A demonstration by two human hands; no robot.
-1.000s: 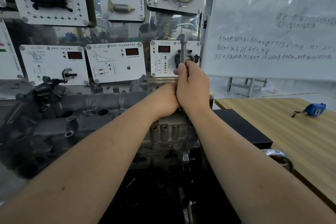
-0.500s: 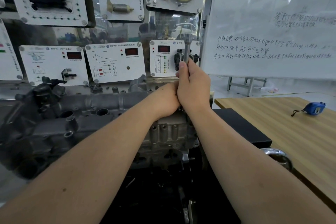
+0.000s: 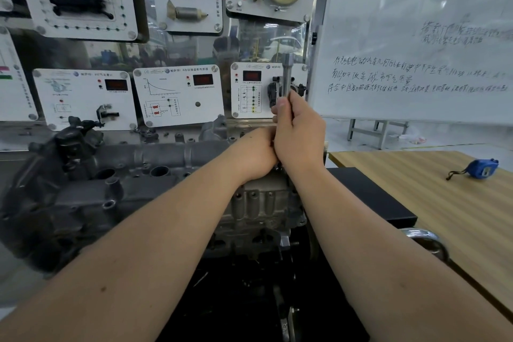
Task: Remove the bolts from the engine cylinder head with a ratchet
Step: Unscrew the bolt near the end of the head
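Engine cylinder head (image 3: pixel 155 175) at centre. Over its right end, right hand (image 3: pixel 299 136) grips the upright ratchet (image 3: pixel 287 75); left hand (image 3: pixel 254 153) touches it, fingers hidden. Right of the head, blue tape measure (image 3: pixel 481 168) on worktop (image 3: pixel 433 203).

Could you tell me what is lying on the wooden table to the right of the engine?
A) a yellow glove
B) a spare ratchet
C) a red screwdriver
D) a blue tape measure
D: a blue tape measure with a dark wrist strap lies on the wooden table, well away from both hands.
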